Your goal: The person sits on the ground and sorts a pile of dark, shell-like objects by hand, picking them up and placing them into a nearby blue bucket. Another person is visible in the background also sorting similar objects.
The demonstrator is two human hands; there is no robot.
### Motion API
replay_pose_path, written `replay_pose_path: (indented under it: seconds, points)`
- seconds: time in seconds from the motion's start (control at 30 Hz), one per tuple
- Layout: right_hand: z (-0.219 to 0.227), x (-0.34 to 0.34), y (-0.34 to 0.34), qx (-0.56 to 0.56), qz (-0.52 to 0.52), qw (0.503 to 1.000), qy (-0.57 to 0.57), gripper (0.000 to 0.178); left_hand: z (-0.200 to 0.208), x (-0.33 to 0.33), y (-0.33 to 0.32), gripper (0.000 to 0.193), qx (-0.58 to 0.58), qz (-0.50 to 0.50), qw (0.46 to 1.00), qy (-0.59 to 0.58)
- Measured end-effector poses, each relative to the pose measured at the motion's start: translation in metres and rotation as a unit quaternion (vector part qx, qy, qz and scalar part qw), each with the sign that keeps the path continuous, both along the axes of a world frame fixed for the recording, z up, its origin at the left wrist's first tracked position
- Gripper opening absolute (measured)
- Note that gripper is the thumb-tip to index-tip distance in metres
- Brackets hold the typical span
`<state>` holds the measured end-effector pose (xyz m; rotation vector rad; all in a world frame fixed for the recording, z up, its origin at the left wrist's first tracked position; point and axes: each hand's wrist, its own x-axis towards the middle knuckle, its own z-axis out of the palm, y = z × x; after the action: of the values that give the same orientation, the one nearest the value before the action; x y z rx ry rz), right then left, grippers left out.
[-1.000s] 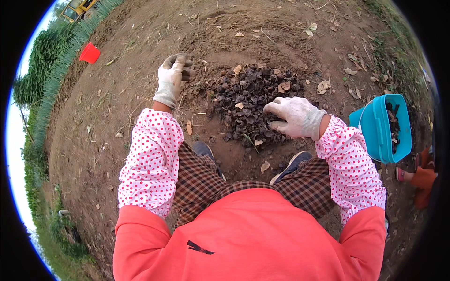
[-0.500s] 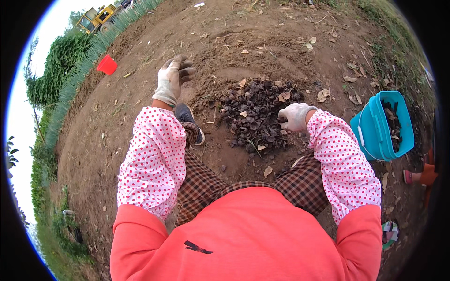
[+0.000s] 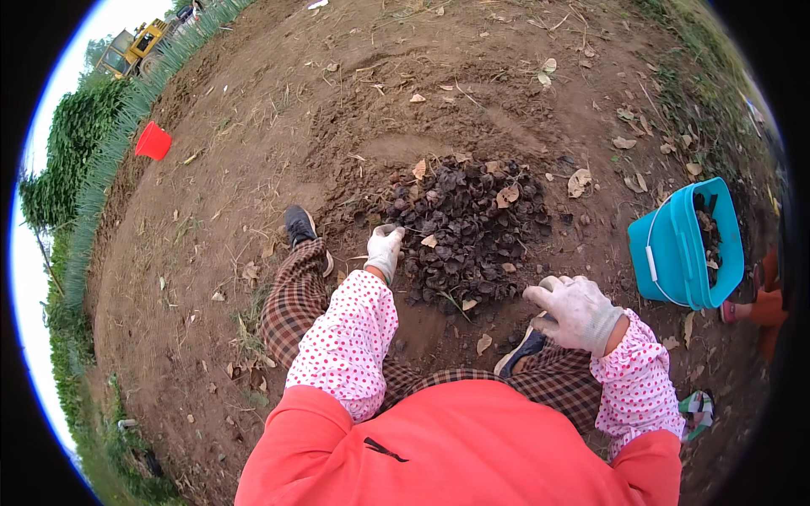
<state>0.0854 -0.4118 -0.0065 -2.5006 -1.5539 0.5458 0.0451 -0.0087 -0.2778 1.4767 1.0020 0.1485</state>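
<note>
A pile of dark brown, curled, leaf-like pieces [image 3: 472, 232] lies on bare soil before me, with a few tan dry leaves on it. At its left edge is my left hand [image 3: 386, 250] in a whitish work glove, the fingers drawn together against the pile's side; anything inside them is hidden. My right hand [image 3: 578, 312], gloved too and soiled, hovers off the pile's lower right, its fingers apart and slightly bent, holding nothing I can see. To the right a teal bucket [image 3: 662, 253] with a white-gripped handle contains similar dark pieces.
My shoes [image 3: 299, 225] are planted on either side, near the pile. A red bucket [image 3: 153, 141] stands at far left beside a row of green plants [image 3: 101, 181]. Behind it is a yellow machine [image 3: 135, 49]. Another person's foot [image 3: 729, 312] shows at the right edge.
My left hand has come down and right from above my left shoe to the pile's edge, its fingers closing. The right hand has drawn back from the pile toward me and opened.
</note>
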Motion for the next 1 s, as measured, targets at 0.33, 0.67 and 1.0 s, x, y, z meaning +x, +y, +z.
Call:
replay_pose_path:
  seconds: [0.33, 0.67, 1.0]
  points:
    - [-0.024, 0.027, 0.015, -0.1, -0.064, 0.991, 0.065, 0.039, -0.108, 0.029, 0.154, 0.082, 0.212, 0.018, 0.97, 0.116]
    - [-0.035, 0.032, 0.016, -0.146, -0.089, 0.98, 0.105, 0.044, -0.093, 0.054, 0.11, 0.095, 0.206, -0.179, 0.952, 0.14]
    - [-0.024, 0.023, 0.025, -0.111, -0.056, 0.99, 0.069, 0.042, -0.03, 0.053, -0.095, 0.087, 0.241, -0.217, 0.932, 0.162]
